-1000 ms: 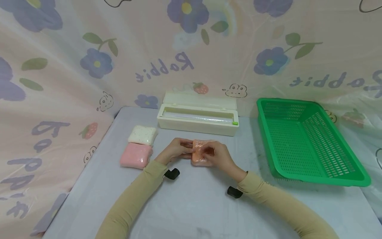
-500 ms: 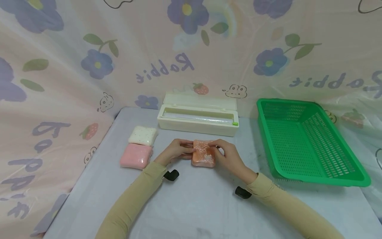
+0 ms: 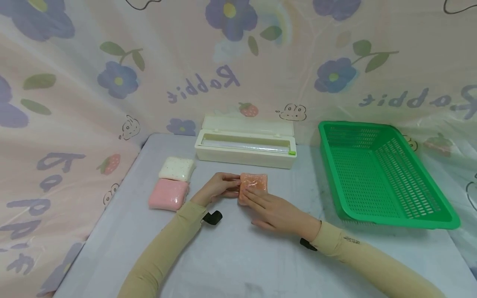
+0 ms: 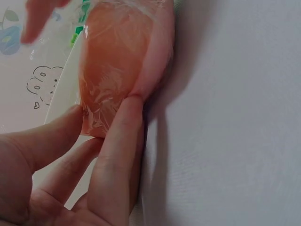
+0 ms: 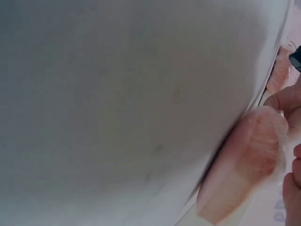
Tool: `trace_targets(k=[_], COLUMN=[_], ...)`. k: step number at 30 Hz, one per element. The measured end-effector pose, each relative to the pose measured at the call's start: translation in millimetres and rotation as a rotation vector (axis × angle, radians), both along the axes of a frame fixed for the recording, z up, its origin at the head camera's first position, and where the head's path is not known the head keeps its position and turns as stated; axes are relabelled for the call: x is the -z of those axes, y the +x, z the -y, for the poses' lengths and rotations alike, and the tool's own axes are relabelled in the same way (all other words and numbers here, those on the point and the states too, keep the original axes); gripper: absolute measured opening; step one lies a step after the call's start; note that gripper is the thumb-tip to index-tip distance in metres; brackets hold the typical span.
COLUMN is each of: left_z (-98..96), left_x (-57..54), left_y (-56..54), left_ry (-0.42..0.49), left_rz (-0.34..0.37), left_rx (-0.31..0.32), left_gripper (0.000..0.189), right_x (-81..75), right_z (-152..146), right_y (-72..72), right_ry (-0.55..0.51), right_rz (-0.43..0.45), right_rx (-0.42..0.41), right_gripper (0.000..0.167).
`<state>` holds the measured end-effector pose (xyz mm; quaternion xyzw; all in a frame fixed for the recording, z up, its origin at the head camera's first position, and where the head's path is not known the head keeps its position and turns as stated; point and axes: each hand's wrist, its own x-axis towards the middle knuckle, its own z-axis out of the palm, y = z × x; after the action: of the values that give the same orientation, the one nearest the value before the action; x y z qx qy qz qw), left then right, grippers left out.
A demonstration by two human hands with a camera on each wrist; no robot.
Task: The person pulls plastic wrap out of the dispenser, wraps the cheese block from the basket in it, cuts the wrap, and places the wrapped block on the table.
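Observation:
An orange, soap-like square block (image 3: 257, 179) wrapped in clear film lies on the table in the middle of the head view. My left hand (image 3: 220, 188) pinches its left edge. In the left wrist view, the thumb (image 4: 56, 141) and index finger (image 4: 115, 150) meet opposite sides of the wrapped block (image 4: 115, 52). My right hand (image 3: 281, 213) lies with straight fingers over the block's lower part, which it hides. The right wrist view has the block (image 5: 249, 155) from the side, its film wrinkled, and a few right-hand fingertips (image 5: 294, 188) at the edge.
A pink wrapped block (image 3: 168, 194) and a speckled white one (image 3: 177, 169) lie to the left. Behind the hands stands a cream film dispenser (image 3: 246, 157), lid raised, roll inside. A green basket (image 3: 402, 224) stands at right. A printed curtain (image 3: 179, 49) hangs behind.
My right hand has let go of the film on the block's top, drawn back right, then come down with straight fingers over the block's lower part. The left hand has stayed at the left edge.

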<state>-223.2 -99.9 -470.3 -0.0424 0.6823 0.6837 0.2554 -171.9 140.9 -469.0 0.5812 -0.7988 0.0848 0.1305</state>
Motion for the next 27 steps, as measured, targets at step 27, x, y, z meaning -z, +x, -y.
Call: trace_targets(k=[27], left_z=[-2.1], left_x=[2.2], left_y=[1.8], left_ry=[0.024], left_rz=[-0.03], left_rx=[-0.004], left_gripper=[0.036], right_x=[6.6], right_z=[10.4], right_y=[-14.1], right_ry=[0.11], right_rz=[0.238], right_rx=[0.158], right_gripper=[0.091])
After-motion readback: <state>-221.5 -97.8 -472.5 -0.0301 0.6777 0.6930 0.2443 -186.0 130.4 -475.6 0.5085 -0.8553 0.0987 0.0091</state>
